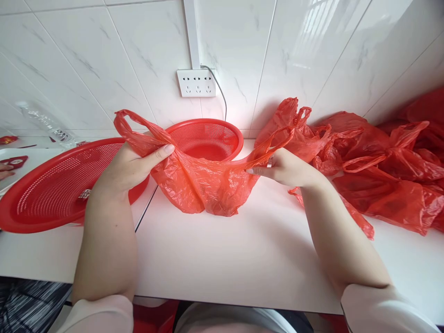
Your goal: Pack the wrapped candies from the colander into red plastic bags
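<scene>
A thin red plastic bag (pixel 204 185) is stretched between my two hands above the white table (pixel 222 259). My left hand (pixel 133 166) grips its left side near the handle, thumb on top. At the bag's right handle, my right hand (pixel 284 167) is closed on the plastic, fingers pinched. The bag's mouth faces up and its lower part hangs down; whether anything is inside cannot be told. Just behind it stands a round red basket (pixel 208 132). Left of my left hand is a larger red basket (pixel 55 185), with a small patterned item inside.
Several red plastic bags (pixel 391 171) are heaped at the right against the tiled wall. A socket panel (pixel 196 83) with a cable is on the wall. At the far left are a clear bottle (pixel 52 127), a white tray (pixel 7 185) and another person's fingers.
</scene>
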A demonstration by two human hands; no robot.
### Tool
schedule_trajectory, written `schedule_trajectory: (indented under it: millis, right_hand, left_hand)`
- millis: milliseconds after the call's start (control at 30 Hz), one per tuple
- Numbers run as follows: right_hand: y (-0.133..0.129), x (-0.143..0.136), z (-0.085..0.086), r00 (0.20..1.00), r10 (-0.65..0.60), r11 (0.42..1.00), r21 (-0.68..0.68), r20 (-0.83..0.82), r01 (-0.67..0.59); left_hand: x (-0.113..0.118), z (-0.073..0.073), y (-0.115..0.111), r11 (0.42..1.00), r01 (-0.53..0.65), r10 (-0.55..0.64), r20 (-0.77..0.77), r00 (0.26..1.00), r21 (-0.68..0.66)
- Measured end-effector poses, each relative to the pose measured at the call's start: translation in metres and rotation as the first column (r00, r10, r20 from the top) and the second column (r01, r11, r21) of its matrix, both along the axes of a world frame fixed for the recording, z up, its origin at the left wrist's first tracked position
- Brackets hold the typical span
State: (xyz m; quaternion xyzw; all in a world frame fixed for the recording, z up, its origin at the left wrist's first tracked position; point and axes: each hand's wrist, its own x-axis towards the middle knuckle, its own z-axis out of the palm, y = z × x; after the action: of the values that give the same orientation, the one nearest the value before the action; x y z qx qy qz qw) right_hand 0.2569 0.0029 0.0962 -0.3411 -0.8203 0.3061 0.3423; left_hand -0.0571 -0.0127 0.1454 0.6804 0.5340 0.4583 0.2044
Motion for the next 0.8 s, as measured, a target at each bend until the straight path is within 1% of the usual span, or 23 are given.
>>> schedule_trajectory:
  millis: [100, 233, 400, 800]
  right_hand:
    - [0.0005, -0.0012, -0.0005, 1.000, 0.005, 1.000, 0.002, 0.006, -0.005]
    - [0.0017, -0.0024, -0.0005, 1.000, -0.003, 1.000, 0.016, 0.019, 0.003]
    - [0.0019, -0.0027, -0.0004, 1.000, 0.006, 1.000, 0.002, 0.021, -0.006]
    - [0.0017, -0.0033, 0.0002, 0.999, -0.007, 1.000, -0.012, 0.049, 0.007]
  left_hand:
    - [-0.0003, -0.0001, 0.0002, 1.000, -0.022, 0.022, -0.026, 0.999, -0.016]
    - [-0.0027, 0.0002, 0.0020, 0.999, -0.015, 0.013, -0.055, 0.998, -0.031]
    - [-0.0039, 0.0004, 0.0029, 0.997, 0.036, -0.039, -0.036, 0.999, -0.062]
    - [-0.0008, 0.0025, 0.0018, 0.997, 0.076, -0.076, -0.018, 0.997, -0.029]
